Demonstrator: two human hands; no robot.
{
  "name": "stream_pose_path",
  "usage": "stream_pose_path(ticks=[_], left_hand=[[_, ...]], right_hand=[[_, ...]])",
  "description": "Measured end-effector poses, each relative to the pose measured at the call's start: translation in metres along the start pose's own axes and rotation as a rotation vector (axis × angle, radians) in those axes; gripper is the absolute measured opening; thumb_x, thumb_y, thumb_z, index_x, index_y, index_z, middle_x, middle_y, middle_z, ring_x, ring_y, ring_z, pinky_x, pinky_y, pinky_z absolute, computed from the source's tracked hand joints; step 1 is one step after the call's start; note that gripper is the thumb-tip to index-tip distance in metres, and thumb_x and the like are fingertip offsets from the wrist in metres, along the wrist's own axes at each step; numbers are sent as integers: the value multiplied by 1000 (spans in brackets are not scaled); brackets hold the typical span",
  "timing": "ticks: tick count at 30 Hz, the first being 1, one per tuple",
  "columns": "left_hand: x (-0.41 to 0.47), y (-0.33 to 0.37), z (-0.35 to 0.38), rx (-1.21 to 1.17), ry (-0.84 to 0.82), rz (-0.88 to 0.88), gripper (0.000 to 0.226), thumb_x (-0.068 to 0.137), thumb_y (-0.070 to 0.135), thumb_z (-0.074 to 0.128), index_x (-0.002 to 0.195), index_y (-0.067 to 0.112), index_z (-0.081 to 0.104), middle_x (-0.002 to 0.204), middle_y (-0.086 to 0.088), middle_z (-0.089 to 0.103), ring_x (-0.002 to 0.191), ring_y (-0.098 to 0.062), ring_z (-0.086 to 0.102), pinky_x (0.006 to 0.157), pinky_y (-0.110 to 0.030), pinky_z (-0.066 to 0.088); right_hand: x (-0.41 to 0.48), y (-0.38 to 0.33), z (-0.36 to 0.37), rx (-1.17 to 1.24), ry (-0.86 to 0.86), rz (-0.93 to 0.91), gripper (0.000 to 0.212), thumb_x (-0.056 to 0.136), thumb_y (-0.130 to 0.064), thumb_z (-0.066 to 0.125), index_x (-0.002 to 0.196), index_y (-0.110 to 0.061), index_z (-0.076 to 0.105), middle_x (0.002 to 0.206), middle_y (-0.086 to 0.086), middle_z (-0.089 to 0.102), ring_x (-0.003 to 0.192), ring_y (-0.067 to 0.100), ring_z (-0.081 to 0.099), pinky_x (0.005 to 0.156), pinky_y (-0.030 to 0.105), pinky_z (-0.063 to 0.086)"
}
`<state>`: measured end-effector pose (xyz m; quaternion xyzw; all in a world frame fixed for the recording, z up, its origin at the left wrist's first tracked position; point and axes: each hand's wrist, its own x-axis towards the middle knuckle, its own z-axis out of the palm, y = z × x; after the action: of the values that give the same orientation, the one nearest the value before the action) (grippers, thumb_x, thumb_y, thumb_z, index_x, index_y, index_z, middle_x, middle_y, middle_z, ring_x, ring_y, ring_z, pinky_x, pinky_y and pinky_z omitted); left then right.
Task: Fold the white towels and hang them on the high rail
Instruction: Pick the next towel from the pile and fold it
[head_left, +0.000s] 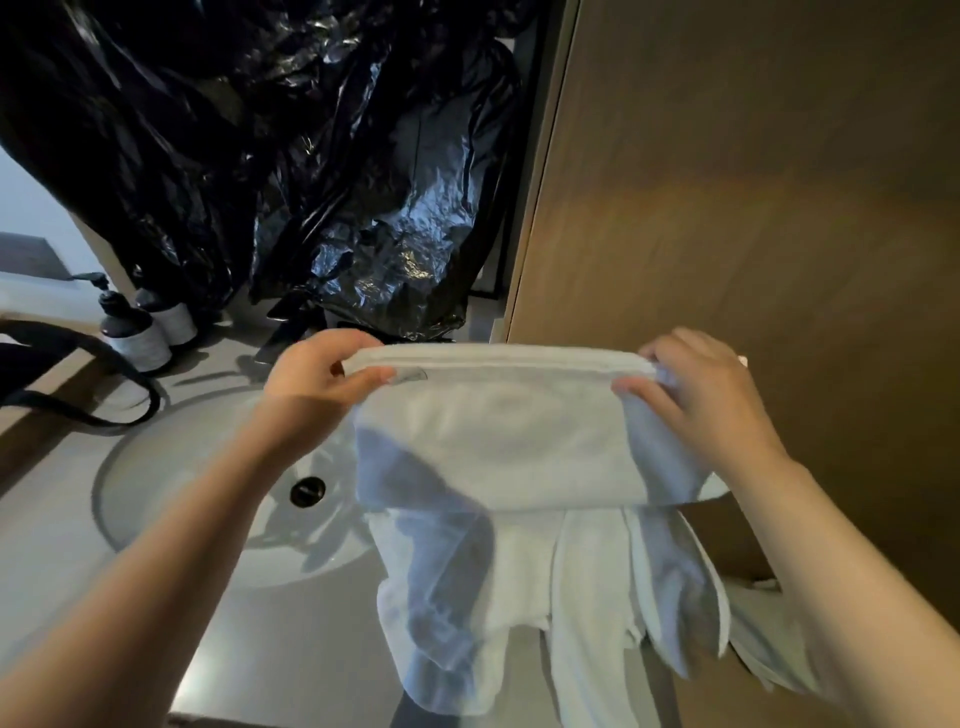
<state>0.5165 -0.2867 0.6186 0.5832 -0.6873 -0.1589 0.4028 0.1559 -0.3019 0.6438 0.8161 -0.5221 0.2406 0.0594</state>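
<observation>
Tabletop: grey, round sink under my arms.
Towel: folded white, held up over the sink's right edge.
Left fingers: pinching its top left corner.
Right fingers: pinching its top right corner.

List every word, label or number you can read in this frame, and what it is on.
None can be read.
Small tag on the towel, by the left hand: too small and blurred to read.
Pale labels on the two bottles beside the sink: blurred, no words legible.
</observation>
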Motion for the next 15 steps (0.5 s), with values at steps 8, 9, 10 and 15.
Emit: stream_pose_path(ticks=[8,9,10,15], left_hand=[[-57,5,1,-85,-119,130,15,77,11,80,84,12,67,80,1,60,73,-17,57,65,-35,45],[-68,2,6,-109,-201,100,16,77,12,80,85,13,66,79,1,61,71,-17,58,63,-37,46],[-78,-1,12,-123,-275,67,17,77,14,81,86,16,66,77,0,61,70,-18,58,63,-37,46],[-112,-12,33,-89,-536,81,29,73,41,79,96,33,63,67,-1,58,61,-20,51,55,-31,41]], right_hand=[[-79,-2,13,37,12,87,15,86,-21,71,94,-15,61,88,-7,49,81,14,47,68,28,34],[-94,-3,18,56,0,96,17,83,-17,74,93,-14,61,87,-8,48,79,11,44,66,27,33],[-109,-6,21,71,-9,97,20,80,-13,77,92,-13,61,85,-10,46,76,7,40,64,24,32],[-161,-18,23,99,-141,129,30,73,-3,82,93,-16,63,81,-7,51,69,10,44,63,21,36]])
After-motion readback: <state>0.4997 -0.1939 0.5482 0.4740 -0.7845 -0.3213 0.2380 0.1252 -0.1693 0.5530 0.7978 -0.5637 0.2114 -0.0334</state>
